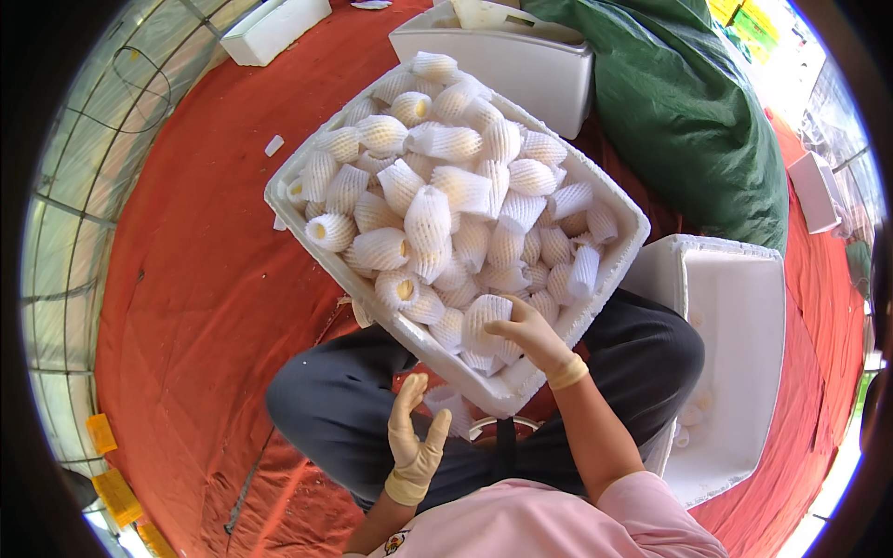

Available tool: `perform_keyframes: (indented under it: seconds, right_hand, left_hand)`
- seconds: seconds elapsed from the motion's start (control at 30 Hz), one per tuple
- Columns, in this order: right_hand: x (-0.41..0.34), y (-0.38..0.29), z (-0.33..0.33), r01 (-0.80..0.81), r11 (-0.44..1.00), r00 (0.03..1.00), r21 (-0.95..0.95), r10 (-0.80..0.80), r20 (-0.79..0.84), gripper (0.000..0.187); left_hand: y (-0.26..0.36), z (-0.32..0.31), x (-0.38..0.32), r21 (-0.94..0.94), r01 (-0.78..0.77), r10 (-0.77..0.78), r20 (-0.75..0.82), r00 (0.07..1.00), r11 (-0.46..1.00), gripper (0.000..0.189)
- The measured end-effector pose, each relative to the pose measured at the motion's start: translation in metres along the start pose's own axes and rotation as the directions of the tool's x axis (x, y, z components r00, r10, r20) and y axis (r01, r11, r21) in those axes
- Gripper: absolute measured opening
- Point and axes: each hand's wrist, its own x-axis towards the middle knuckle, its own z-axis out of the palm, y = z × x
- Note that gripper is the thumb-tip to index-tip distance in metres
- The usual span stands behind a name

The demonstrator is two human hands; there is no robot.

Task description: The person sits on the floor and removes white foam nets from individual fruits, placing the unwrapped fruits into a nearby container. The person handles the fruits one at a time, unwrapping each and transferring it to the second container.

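Observation:
A white foam box (596, 314) heaped with pale yellowish pieces in white foam net sleeves stands before my lap. At its near corner my right hand (534, 335), in a thin cream glove, grips one foam-sleeved piece (485, 322) between thumb and fingers. My left hand (418, 443), gloved alike, is raised left of the box's near corner, thumb and fingers apart, holding nothing. Just beyond its thumb lies a loose foam net sleeve (450, 408), partly below the box. Some sleeves in the heap show a yellow end; what they wrap is mostly hidden.
At my right stands a second foam box (732, 390) with a few sleeved pieces inside. Beyond the heap are a white bin (488, 66) and a green cloth cover (691, 118). Another foam box (275, 31) lies far left on the red ground sheet (188, 279).

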Motion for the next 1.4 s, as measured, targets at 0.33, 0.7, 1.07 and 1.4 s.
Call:
perform_keyframes:
  seconds: [0.33, 0.7, 1.07, 1.4]
  right_hand:
    - [-0.098, -0.056, 0.036, 0.458, 0.826, 0.888, -0.328, -0.446, 0.113, 0.068]
    - [-0.123, -0.061, 0.029, 0.599, 0.531, 0.723, -0.600, -0.680, 0.121, 0.060]
    - [-0.168, -0.027, 0.043, 0.563, 0.090, 0.443, -0.821, -0.872, 0.209, 0.036]
    - [-0.172, -0.031, 0.036, 0.599, 0.136, 0.406, -0.789, -0.901, 0.153, 0.037]
  left_hand:
    - [0.037, 0.032, 0.027, -0.737, 0.572, -0.169, 0.552, 0.817, 0.360, 0.065]
    - [0.047, 0.039, 0.010, -0.646, 0.433, -0.144, 0.450, 0.881, 0.629, 0.053]
    - [0.033, 0.066, -0.004, -0.852, 0.318, -0.161, 0.275, 0.948, 0.416, 0.042]
    - [0.048, 0.066, -0.003, -0.864, 0.425, -0.125, 0.406, 0.905, 0.270, 0.042]
